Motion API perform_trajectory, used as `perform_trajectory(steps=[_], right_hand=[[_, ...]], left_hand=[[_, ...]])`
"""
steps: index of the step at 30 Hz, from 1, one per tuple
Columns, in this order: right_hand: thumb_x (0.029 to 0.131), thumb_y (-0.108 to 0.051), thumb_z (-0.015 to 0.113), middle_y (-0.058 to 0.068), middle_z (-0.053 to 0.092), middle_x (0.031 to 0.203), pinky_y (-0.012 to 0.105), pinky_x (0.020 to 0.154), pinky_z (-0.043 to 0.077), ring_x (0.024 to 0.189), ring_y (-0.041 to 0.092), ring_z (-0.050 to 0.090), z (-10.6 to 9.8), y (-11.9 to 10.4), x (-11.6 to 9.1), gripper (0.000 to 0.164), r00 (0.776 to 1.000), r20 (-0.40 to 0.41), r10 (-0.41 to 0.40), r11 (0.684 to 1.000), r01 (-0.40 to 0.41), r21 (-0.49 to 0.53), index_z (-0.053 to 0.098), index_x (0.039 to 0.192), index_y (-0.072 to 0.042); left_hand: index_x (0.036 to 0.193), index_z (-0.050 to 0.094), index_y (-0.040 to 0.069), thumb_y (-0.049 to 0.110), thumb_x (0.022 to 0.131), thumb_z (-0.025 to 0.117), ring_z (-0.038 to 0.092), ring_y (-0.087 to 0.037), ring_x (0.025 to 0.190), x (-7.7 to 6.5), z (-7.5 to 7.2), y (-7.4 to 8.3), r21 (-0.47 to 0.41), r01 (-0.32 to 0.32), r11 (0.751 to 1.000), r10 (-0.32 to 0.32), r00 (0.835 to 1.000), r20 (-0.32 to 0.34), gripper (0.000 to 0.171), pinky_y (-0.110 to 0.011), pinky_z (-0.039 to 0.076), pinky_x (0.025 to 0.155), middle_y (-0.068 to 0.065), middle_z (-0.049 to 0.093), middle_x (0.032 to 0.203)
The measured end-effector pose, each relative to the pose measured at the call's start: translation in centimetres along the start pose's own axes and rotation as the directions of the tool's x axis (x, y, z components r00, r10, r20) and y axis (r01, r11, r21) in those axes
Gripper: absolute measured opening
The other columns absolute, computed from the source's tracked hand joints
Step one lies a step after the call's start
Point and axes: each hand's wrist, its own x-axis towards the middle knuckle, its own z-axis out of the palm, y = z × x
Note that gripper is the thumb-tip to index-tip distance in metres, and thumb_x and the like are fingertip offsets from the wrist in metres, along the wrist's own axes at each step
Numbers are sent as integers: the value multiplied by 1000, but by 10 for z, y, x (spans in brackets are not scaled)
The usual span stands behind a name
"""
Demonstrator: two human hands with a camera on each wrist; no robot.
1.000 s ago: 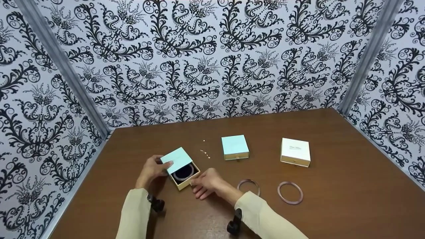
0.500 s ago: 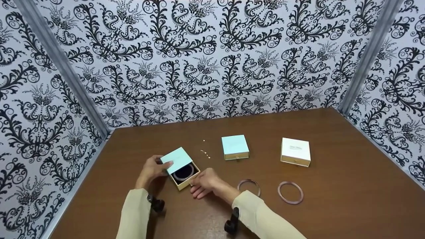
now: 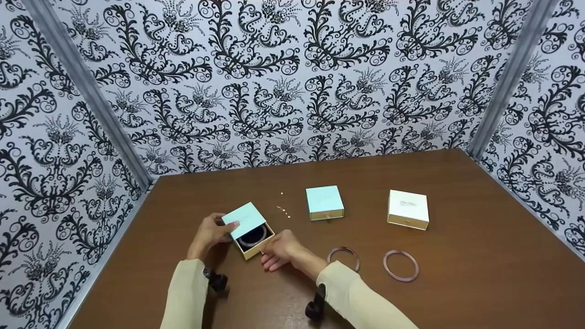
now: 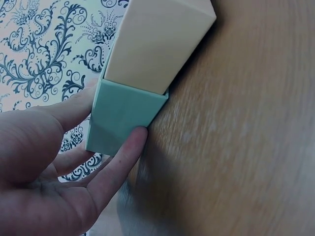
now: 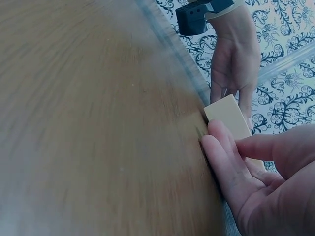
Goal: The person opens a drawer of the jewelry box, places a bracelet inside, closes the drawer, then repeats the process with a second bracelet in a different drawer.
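A mint-green jewelry box (image 3: 245, 219) sits on the table with its cream drawer (image 3: 254, 250) pulled partway out of the sleeve. Inside the drawer lies a pale bangle (image 3: 242, 245) on dark lining. My left hand (image 3: 213, 234) grips the sleeve, thumb on top; in the left wrist view, fingers (image 4: 129, 152) lie along the green side. At the drawer's front, my right hand (image 3: 284, 249) pinches with thumb and index finger, its other fingers hanging loosely. The right wrist view has the cream drawer front (image 5: 229, 115) beyond the fingertips, which hide what exactly they pinch.
Another mint box (image 3: 325, 199) and a white box (image 3: 407, 207) stand shut further back. Two bangles lie loose, one (image 3: 343, 249) partly behind the right forearm, the other a purplish bangle (image 3: 401, 266). Small pale bits (image 3: 284, 211) dot the table (image 3: 466, 219). Patterned walls enclose it.
My right hand has shifted slightly towards the box, and the drawer has slid a little further into its sleeve. The left hand has stayed on the sleeve.
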Motion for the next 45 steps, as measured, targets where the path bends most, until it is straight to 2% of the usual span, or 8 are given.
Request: perform_trajectory(steps=[7,21,33,45], right_hand=[[91,1,61,13,71,68,32,51,59,51,16,67,1,1,6,12,1000,-6,0,1000,0,20,70,91,9],[92,1,61,11,67,62,31,49,58,49,17,65,9,-4,12,10,999,-43,-5,998,8,59,68,90,9],[89,2,61,0,55,48,19,36,45,36,7,52,12,-5,17,11,995,-102,-13,1000,14,9,70,86,9],[90,0,63,-1,54,46,20,36,45,36,7,51,13,-6,21,12,994,-111,-13,1000,12,-9,71,84,6]], left_hand=[[141,41,-11,10,94,70,66,-18,84,0,1,1,9,15,1000,-15,1000,3,59,-40,62,77,-37,47,138],[141,41,-12,10,94,69,65,-20,89,-2,-1,2,20,5,1000,-5,1000,0,59,-38,62,75,-38,48,138],[142,38,-11,14,95,69,65,-21,92,-2,-2,1,34,1,999,-2,1000,10,62,-39,62,78,-37,46,138],[144,36,-11,15,94,71,65,-23,95,0,-1,1,45,16,999,-16,1000,12,66,-41,61,82,-37,45,140]])
